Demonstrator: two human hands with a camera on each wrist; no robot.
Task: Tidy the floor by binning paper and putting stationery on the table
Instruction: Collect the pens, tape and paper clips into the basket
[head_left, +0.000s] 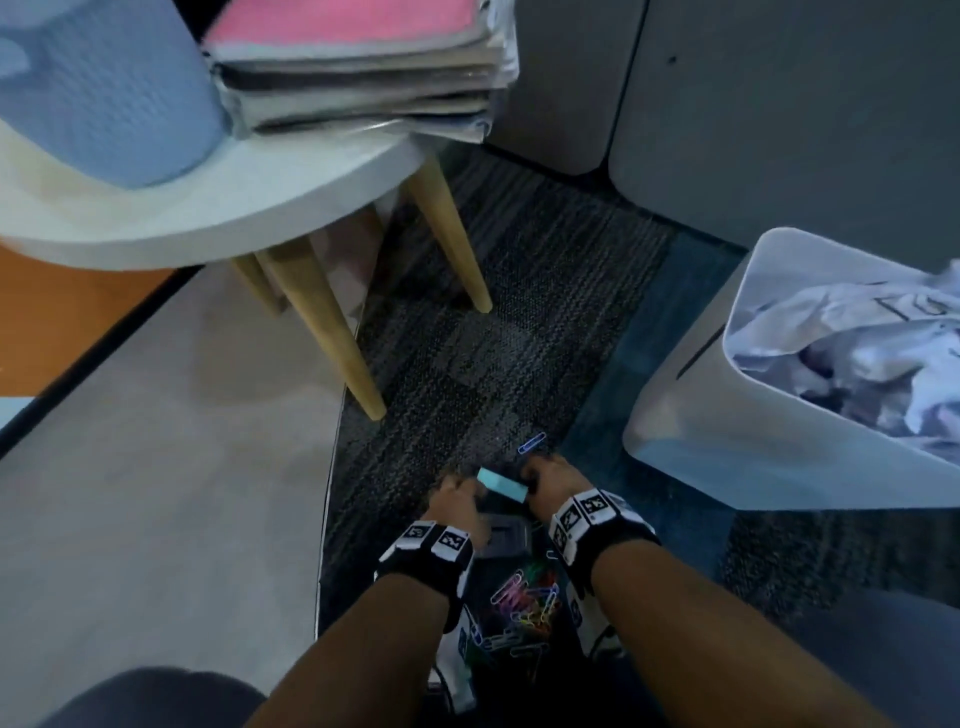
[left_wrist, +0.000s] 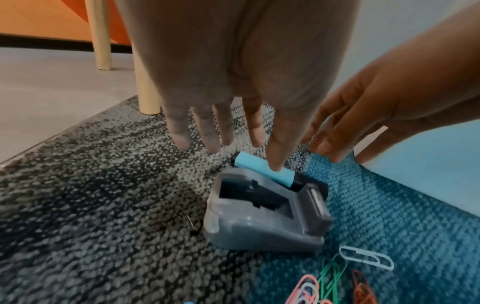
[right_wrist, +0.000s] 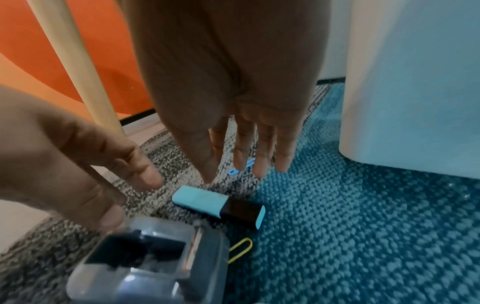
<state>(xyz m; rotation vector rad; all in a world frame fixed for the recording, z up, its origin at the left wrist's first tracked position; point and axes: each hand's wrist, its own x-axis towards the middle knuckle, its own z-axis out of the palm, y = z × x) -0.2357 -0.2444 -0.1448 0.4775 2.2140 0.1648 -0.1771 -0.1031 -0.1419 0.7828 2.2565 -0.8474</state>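
A light-blue highlighter (head_left: 503, 483) with a black cap lies on the carpet, also seen in the wrist views (left_wrist: 262, 168) (right_wrist: 205, 200). My left hand (head_left: 457, 491) (left_wrist: 228, 135) hangs over its left end with straight, spread fingers and holds nothing. My right hand (head_left: 545, 475) (right_wrist: 244, 160) is open over its right end, fingers pointing down. Just nearer to me stands a grey tape dispenser (head_left: 504, 538) (left_wrist: 259, 224) (right_wrist: 145, 267). A pile of coloured paper clips (head_left: 524, 603) (left_wrist: 335, 283) lies between my forearms. Whether either hand touches the highlighter, I cannot tell.
A white bin (head_left: 701, 405) (right_wrist: 415, 82) with crumpled paper (head_left: 857, 353) stands on the right. A round white table (head_left: 208, 218) on wooden legs (head_left: 332, 332) carries stacked folders (head_left: 363, 67). Loose clips lie around: blue (head_left: 531, 442) (right_wrist: 233, 170), yellow (right_wrist: 240, 250), white (left_wrist: 366, 257).
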